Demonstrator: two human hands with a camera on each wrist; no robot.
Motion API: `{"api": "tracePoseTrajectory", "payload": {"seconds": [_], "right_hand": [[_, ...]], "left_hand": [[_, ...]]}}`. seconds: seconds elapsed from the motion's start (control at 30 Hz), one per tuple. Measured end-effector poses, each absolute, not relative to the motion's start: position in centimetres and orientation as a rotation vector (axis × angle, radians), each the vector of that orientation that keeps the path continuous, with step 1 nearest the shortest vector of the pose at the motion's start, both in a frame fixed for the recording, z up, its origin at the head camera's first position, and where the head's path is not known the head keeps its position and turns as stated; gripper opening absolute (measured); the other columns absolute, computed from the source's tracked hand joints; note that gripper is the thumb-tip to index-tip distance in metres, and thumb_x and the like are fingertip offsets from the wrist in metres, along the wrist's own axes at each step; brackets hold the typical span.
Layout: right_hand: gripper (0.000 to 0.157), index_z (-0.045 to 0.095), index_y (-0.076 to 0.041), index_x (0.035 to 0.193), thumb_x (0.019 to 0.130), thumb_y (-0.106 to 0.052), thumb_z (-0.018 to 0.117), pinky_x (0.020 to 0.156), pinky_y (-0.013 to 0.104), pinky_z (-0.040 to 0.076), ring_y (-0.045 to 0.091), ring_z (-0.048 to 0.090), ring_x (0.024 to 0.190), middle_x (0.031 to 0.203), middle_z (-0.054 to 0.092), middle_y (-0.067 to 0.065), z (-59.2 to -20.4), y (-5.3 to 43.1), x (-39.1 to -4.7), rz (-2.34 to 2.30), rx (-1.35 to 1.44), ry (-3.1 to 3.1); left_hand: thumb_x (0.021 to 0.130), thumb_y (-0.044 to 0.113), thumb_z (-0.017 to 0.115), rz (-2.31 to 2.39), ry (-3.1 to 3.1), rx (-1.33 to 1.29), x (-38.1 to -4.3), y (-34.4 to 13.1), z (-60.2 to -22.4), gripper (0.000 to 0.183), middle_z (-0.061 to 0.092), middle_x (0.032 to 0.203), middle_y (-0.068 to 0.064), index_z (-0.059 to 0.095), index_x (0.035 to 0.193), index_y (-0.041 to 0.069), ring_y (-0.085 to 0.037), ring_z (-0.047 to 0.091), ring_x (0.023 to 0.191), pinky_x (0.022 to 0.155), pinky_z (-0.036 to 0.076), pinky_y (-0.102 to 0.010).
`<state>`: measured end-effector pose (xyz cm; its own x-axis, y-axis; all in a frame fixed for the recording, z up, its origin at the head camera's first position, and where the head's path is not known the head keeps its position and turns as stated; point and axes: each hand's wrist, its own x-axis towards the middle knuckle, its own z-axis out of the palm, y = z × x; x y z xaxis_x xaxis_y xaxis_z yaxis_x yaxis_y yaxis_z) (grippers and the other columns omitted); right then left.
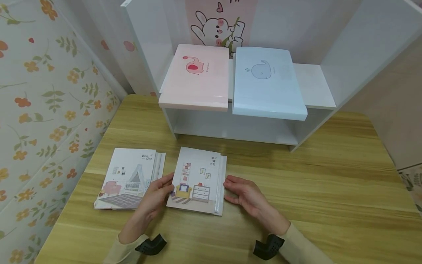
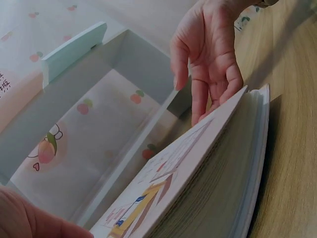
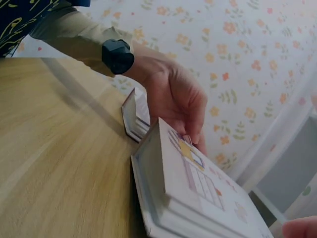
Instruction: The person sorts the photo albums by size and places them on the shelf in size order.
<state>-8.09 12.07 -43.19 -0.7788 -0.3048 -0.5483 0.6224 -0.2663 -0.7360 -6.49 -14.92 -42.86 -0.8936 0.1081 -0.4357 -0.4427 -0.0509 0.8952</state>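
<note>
The left hand [image 1: 156, 194] rests at the left edge of a picture-covered book [image 1: 194, 179], its thumb at the cover's rim; whether it pinches, I cannot tell. The right hand [image 1: 245, 192], fingers loosely extended and holding nothing, is at the book's right edge. The book lies on the wooden table [image 1: 329, 176] between them. Left of it, near the left hand, lies a second book [image 1: 126, 179] with a tent on its cover. Beyond stands a white shelf [image 1: 362, 44]; its middle board carries a pink album [image 1: 197, 84] with an elephant and a blue album [image 1: 268, 84] with a whale, side by side, both overhanging the front. The left wrist view alone shows peach prints [image 2: 47, 148] behind the lower compartment; only the right wrist view shows dark, yellow-patterned clothing [image 3: 22, 25].
</note>
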Motion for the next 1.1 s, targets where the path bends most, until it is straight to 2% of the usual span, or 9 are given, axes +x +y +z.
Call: {"api": "tracePoseTrajectory", "payload": {"seconds": [0.13,0.27,0.67,1.1], "right_hand": [[0.049,0.035,0.013,0.136,0.092,0.003,0.052,0.08,0.029,0.05,0.008,0.058,0.093,0.103,0.061,0.002,-43.2,11.8,-8.1,-2.069,0.384,1.468],[0.048,0.04,0.012,0.134,0.089,0.003,0.056,0.075,0.026,0.05,0.008,0.06,0.086,0.095,0.063,-0.002,-43.4,11.5,-8.1,-2.06,0.397,1.523],[0.046,0.053,0.008,0.123,0.079,0.008,0.066,0.068,0.025,0.051,0.016,0.058,0.085,0.106,0.06,0.016,-43.5,10.4,-7.7,-2.012,0.391,1.771],[0.065,0.042,0.004,0.13,0.072,0.016,0.069,0.072,0.026,0.051,0.021,0.059,0.086,0.106,0.053,0.017,-43.4,9.7,-6.9,-1.983,0.284,1.877]], "left_hand": [[0.092,-0.01,0.034,2.011,1.874,-0.378,-6.5,-14.9,-43.0,0.05,0.028,0.146,-0.027,0.025,0.141,-0.013,-0.032,0.03,0.133,0.085,0.04,-0.011],[0.092,-0.01,0.035,2.018,1.894,-0.38,-6.3,-14.9,-42.8,0.05,0.028,0.145,-0.028,0.025,0.141,-0.013,-0.032,0.028,0.134,0.085,0.039,-0.009],[0.091,-0.01,0.034,2.032,1.874,-0.433,-6.0,-15.0,-42.7,0.05,0.03,0.146,-0.026,0.027,0.141,-0.012,-0.028,0.031,0.132,0.083,0.04,-0.008],[0.094,-0.008,0.035,2.066,1.837,-0.433,-5.6,-14.9,-42.2,0.049,0.031,0.145,-0.025,0.026,0.142,-0.009,-0.028,0.034,0.13,0.086,0.042,-0.012]]}}
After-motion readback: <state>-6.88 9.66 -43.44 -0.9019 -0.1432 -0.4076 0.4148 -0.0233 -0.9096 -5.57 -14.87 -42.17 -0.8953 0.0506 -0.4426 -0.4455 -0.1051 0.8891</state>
